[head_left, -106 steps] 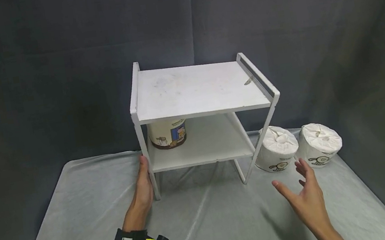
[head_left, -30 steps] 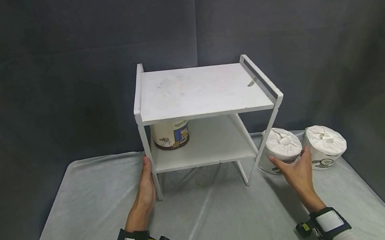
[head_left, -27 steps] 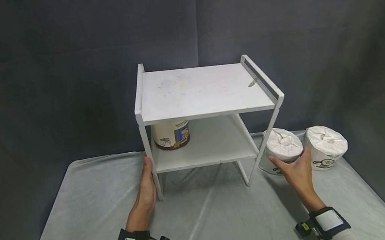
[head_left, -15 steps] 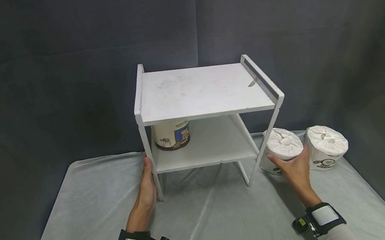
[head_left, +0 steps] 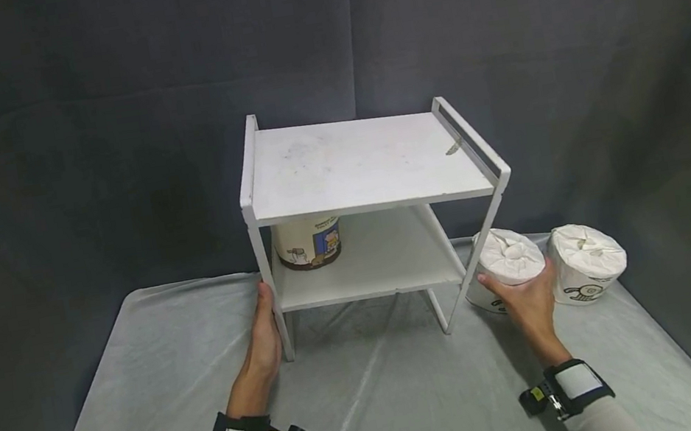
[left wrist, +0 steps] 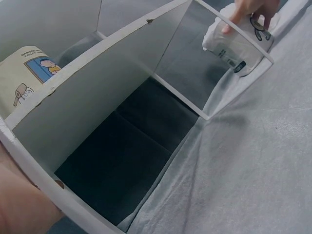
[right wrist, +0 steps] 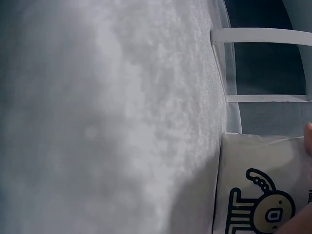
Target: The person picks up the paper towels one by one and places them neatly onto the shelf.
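My right hand [head_left: 529, 303] grips the nearer of two white-wrapped toilet rolls [head_left: 506, 258], thumb at its left and fingers at its right, some hidden between the rolls. In the right wrist view this toilet roll [right wrist: 243, 156] carries a printed animal. The roll stands on the cloth beside the right leg of a white two-tier shelf [head_left: 364, 160]. My left hand [head_left: 260, 343] lies against the shelf's front left leg, thumb pointing up; its other fingers are hidden. On the lower tier, at the left, sits a cream toilet roll [head_left: 305, 242] with a blue picture.
A second white toilet roll [head_left: 587, 265] stands close to the right of the gripped one. Pale grey cloth [head_left: 361, 407] covers the table, and a dark curtain [head_left: 143, 164] hangs behind. The shelf's right legs slant close to the gripped roll.
My right hand has come forward from in front of the rolls and taken hold of the left one. Its wrist has since turned slightly leftward. The left hand stays against the shelf.
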The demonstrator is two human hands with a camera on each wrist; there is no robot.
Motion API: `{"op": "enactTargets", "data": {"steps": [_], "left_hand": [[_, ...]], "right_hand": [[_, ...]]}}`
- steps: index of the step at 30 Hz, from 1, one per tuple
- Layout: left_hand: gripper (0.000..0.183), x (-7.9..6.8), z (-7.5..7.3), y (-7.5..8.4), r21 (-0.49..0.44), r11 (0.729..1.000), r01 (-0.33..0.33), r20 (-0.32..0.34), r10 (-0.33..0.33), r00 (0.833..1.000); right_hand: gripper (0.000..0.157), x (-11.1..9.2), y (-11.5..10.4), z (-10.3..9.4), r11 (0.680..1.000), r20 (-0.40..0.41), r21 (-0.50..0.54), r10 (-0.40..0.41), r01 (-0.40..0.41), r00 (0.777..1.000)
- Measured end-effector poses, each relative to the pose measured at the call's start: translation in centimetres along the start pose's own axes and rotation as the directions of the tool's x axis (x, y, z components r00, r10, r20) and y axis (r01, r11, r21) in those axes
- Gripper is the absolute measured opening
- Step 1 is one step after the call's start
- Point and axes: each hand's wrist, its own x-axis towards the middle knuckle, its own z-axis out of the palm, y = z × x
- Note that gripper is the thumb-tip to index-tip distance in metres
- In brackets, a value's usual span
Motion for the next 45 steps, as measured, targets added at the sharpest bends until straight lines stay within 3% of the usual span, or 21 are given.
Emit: {"op": "enactTargets", "data": {"steps": [22, 45], "left_hand": [[0.084, 0.23, 0.12, 0.14, -0.023, 1.000, -0.011, 0.004, 0.011, 1.000], [0.084, 0.03, 0.00, 0.00, -0.009, 1.000, 0.003, -0.002, -0.003, 1.000]], "right_hand": [[0.119, 0.28, 0.45, 0.29, 0.997, -0.047, 0.072, -0.004, 0.008, 0.999], [0.112, 0.39, 0.64, 0.79, 0.999, -0.087, 0.023, 0.047, -0.045, 0.995]]}}
